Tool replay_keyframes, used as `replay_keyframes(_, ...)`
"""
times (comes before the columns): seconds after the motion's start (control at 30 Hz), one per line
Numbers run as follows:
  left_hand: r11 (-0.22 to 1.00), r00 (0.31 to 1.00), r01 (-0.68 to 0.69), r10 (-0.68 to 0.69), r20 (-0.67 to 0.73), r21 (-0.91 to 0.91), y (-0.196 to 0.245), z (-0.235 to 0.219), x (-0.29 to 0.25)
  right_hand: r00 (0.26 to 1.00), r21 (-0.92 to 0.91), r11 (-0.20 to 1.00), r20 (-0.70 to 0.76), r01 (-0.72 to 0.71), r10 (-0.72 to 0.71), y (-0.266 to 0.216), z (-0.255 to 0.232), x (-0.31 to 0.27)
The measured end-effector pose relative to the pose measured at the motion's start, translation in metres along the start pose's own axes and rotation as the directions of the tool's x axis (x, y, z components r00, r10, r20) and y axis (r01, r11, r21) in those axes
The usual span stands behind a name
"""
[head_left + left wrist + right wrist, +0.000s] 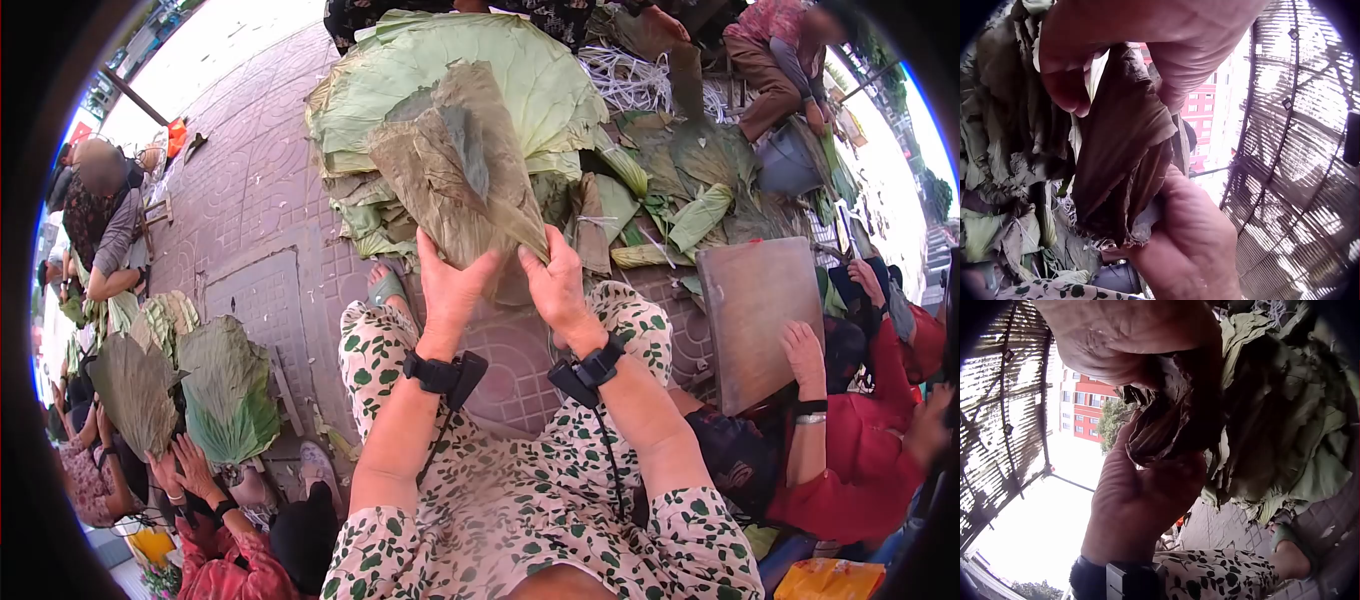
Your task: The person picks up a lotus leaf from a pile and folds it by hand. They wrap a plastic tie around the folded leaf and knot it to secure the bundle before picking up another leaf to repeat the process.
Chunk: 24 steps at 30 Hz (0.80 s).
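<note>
Both hands hold a folded, brown-green dried lotus leaf (450,165) by its narrow lower end, its wide part fanning away from me. My left hand (450,290) grips the left side of that end, thumb on top. On the other side, my right hand (557,290) pinches a creased edge between thumb and fingers. The left wrist view shows the gathered folds of the leaf (1125,137) between the two hands. In the right wrist view its crumpled end (1160,425) lies in the left palm. Beyond the held leaf is a tall stack of large pale-green leaves (540,95).
Tied leaf bundles (700,215) and white strips (625,78) lie to the right, near a grey bucket (788,160). A brown board (760,320) stands close to my right knee. Other people sit around; one at left handles leaves (228,390). Paving (260,130) stretches left.
</note>
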<state>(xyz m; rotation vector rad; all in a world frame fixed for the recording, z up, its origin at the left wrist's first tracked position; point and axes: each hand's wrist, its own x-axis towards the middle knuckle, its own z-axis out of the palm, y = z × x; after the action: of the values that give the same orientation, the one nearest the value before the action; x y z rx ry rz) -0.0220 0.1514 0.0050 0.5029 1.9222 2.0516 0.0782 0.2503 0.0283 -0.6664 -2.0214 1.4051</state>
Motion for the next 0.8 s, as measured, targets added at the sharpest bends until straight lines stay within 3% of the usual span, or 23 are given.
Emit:
replay_keyframes(0.1, 0.998, 0.999, -0.044, 0.043, 0.032, 0.043, 0.002, -0.001, -0.002, 0.999, -0.045, 0.998, -0.027, 0.037, -0.038, 0.002, 0.002, -0.001)
replay_keyframes(0.17, 0.978, 1.0, 0.015, -0.014, -0.006, 0.207, 0.003, 0.0, -0.003, 0.993, -0.052, 0.992, -0.029, 0.117, -0.119, 0.003, 0.003, -0.001)
replay_keyframes(0.4, 0.917, 0.997, 0.058, -0.073, 0.021, 0.396, -0.002, -0.003, -0.005, 0.967, -0.181, 0.951, 0.02, 0.252, -0.252, 0.01, 0.004, -0.003)
replay_keyframes(0.5, 0.943, 0.991, 0.033, -0.075, 0.115, 0.331, 0.006, -0.002, -0.006, 0.992, -0.122, 0.984, 0.018, 0.129, -0.128, 0.012, 0.003, -0.002)
replay_keyframes(0.57, 0.85, 0.98, 0.087, -0.166, 0.107, 0.52, 0.007, -0.002, -0.007, 1.0, -0.03, 0.999, 0.007, 0.015, -0.014, 0.009, 0.002, -0.002)
replay_keyframes(0.6, 0.85, 0.98, 0.086, -0.165, 0.107, 0.52, 0.008, -0.003, -0.006, 1.0, -0.03, 0.999, 0.006, 0.015, -0.015, 0.007, 0.001, -0.002)
replay_keyframes(0.67, 0.886, 0.964, 0.113, -0.208, 0.166, 0.45, 0.011, -0.004, -0.006, 0.993, 0.061, 0.991, 0.017, -0.115, 0.114, 0.001, -0.002, -0.002)
replay_keyframes(0.8, 0.919, 0.974, 0.107, -0.173, 0.145, 0.379, 0.007, -0.001, -0.007, 0.995, 0.198, 0.976, -0.022, -0.094, 0.1, 0.003, -0.003, 0.001)
